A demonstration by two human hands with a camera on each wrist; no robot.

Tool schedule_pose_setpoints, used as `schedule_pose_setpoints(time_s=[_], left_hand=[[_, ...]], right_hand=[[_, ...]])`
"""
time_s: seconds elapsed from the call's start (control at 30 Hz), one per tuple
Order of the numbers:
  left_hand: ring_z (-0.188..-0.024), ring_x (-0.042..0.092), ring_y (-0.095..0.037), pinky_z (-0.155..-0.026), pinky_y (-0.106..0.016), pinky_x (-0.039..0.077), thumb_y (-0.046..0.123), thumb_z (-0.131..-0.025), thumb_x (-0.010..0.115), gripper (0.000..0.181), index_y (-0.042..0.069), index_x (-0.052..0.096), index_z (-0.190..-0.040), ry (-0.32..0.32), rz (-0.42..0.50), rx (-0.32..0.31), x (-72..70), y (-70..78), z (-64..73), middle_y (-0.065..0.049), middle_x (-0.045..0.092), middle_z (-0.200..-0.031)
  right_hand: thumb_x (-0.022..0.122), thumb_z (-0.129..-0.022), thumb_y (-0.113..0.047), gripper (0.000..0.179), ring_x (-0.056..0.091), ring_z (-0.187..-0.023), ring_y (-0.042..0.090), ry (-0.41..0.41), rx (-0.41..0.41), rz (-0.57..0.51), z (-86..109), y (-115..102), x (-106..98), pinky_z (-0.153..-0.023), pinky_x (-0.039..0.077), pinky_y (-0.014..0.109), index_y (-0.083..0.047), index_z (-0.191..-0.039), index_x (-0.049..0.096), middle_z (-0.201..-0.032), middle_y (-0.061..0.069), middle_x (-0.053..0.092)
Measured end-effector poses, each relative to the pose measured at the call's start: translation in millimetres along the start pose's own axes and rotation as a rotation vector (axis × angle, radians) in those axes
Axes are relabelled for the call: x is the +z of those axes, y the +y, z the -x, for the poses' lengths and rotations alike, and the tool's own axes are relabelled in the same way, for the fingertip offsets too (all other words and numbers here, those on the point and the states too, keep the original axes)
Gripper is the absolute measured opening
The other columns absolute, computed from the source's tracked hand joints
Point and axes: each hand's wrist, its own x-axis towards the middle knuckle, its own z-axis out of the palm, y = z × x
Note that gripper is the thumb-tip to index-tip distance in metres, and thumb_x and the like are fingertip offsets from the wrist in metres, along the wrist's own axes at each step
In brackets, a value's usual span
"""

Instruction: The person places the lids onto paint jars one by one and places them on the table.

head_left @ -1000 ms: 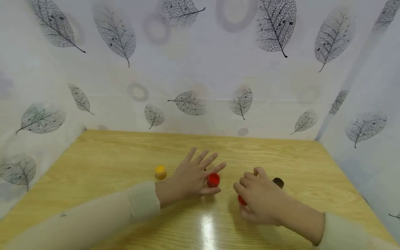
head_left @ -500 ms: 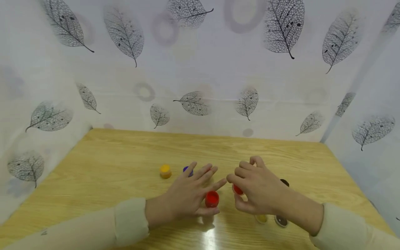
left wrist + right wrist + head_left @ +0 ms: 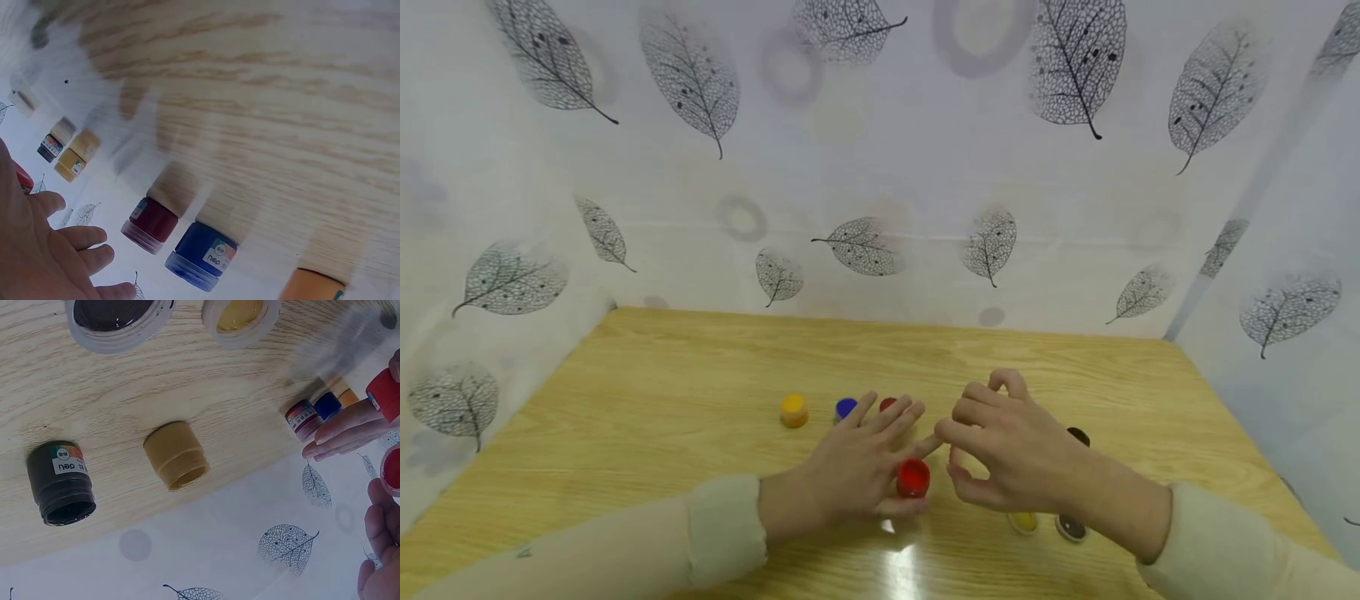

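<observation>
Clock directions are read in the head view, centred on the red paint jar [image 3: 913, 479]. The orange paint jar [image 3: 793, 412] stands at 10 o'clock; cap unclear. The blue paint jar [image 3: 203, 253], between 10 and 11, appears capped with a clear lid.

The left hand [image 3: 853, 467], at 9, is nearest: it pinches the red paint jar between thumb and forefinger, other fingers spread. The jar is uncapped, red paint within, mouth up; exact tilt of its long axis cannot be told. The maroon paint jar [image 3: 151, 222], at 11, appears capped.

The red-coated lid [image 3: 392, 469] sits near 2, apart from the jar, in the curled fingers of the right hand [image 3: 1015, 454].

Beyond: yellow-coated lid [image 3: 1023, 522], near 4; uncapped ochre paint jar [image 3: 175, 455]; black-coated lid [image 3: 1071, 527], past 3; uncapped black paint jar [image 3: 60, 481], before 3.
</observation>
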Motion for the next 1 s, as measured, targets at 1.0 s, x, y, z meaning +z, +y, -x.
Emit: schedule_pose_setpoints(time_s=[1.0], left_hand=[[-0.152, 0.026, -0.028, -0.121, -0.056, 0.024, 0.077, -0.094, 0.023, 0.079, 0.029, 0.034, -0.156, -0.011, -0.057, 0.025, -6.0, 3.7, -6.0, -0.013, 0.029, -0.163]], right_hand=[[0.078, -0.082, -0.032, 0.02, 0.056, -0.098, 0.012, 0.079, -0.078, -0.257, 5.0, -15, 23, -0.089, 0.035, 0.04, -0.023, -0.096, 0.067, -0.101, -0.012, 0.069]])
